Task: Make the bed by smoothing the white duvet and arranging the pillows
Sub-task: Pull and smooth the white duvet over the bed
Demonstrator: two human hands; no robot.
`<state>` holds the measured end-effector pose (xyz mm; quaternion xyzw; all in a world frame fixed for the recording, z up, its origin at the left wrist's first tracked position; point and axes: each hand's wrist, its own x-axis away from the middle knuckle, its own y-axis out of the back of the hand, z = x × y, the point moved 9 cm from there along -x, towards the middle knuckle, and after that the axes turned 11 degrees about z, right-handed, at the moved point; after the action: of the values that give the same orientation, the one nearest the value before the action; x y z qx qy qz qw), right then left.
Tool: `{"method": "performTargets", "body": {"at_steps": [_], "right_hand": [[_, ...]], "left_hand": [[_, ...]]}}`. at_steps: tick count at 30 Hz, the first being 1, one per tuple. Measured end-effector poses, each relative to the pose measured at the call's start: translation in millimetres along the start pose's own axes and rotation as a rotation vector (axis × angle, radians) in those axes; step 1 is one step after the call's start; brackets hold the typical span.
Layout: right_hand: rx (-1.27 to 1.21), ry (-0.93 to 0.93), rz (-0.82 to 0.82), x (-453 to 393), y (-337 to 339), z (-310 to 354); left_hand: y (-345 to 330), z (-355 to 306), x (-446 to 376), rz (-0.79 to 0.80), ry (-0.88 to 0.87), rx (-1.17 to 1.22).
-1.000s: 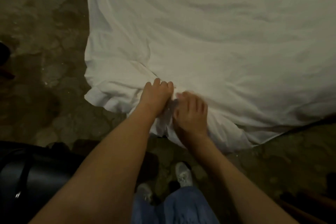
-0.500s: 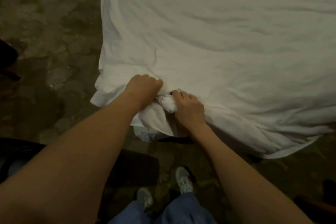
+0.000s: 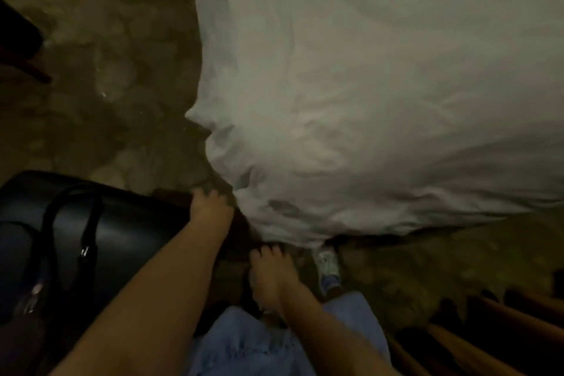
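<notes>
Head-camera footage, blurred by motion, is showing the rumpled white cotton duvet (image 3: 381,107) spread over the bed and filling the upper right of the view, its near-left corner hanging bunched and creased toward the mottled stone-patterned floor (image 3: 100,76). Neither of the hands is seen touching the cloth: the left hand (image 3: 210,207) is being held just beside the hanging corner with its fingers loosely bent and nothing in them, and the right hand (image 3: 270,275) is being held lower, near the blue denim trousers (image 3: 259,345), fingers relaxed and likewise empty. The smoothing step is judged to be in hand, with this corner roughly set but folds remaining near the lower edge. No pillows are being shown, so their arranging is judged not yet done. The next move is likely calling for the hem to be taken again and drawn flat, or for a walk along the left side of the bed toward its head. Room is being limited on the left by a glossy black leather handbag with looped straps (image 3: 76,223), lying close beside the left forearm. A white trainer (image 3: 328,262) is being kept right under the duvet's hanging edge, and dark wooden furniture (image 3: 488,333) is crowding the lower right.
</notes>
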<state>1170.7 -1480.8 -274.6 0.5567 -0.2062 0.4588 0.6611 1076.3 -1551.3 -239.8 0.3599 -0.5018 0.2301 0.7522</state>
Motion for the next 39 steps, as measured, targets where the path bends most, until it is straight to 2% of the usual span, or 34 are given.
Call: {"method": "performTargets", "body": {"at_steps": [2,5,8,12,20,26,29,33,39], "right_hand": [[0.004,-0.056,-0.115,3.0,69.5,-12.7],[0.039,-0.085,-0.259,22.6,148.2,-26.8],[0.049,-0.083,-0.279,52.5,194.5,-24.8],[0.024,-0.106,-0.329,73.4,240.1,-24.5],[-0.024,-0.149,-0.409,59.1,342.3,-53.4],[-0.007,-0.137,-0.398,31.0,406.8,-46.7],[0.007,-0.121,-0.374,4.8,437.0,-40.0],[0.013,-0.093,-0.423,-29.1,488.2,-32.3],[-0.051,-0.156,-0.377,-115.2,571.9,-35.2]], "left_hand": [[25.0,18.6,3.6,-0.105,0.058,0.037],[52.9,25.2,29.3,-0.209,0.034,0.094],[84.5,38.9,68.8,-0.344,0.023,0.178],[133.9,74.2,101.7,-0.414,0.064,0.160],[226.6,153.6,100.4,-0.448,0.127,0.170],[257.7,195.8,83.5,-0.442,0.123,0.234],[273.1,227.9,72.6,-0.423,0.126,0.248],[301.3,283.9,40.4,-0.433,0.128,0.314],[348.7,372.4,-24.8,-0.414,0.059,0.310]]}}
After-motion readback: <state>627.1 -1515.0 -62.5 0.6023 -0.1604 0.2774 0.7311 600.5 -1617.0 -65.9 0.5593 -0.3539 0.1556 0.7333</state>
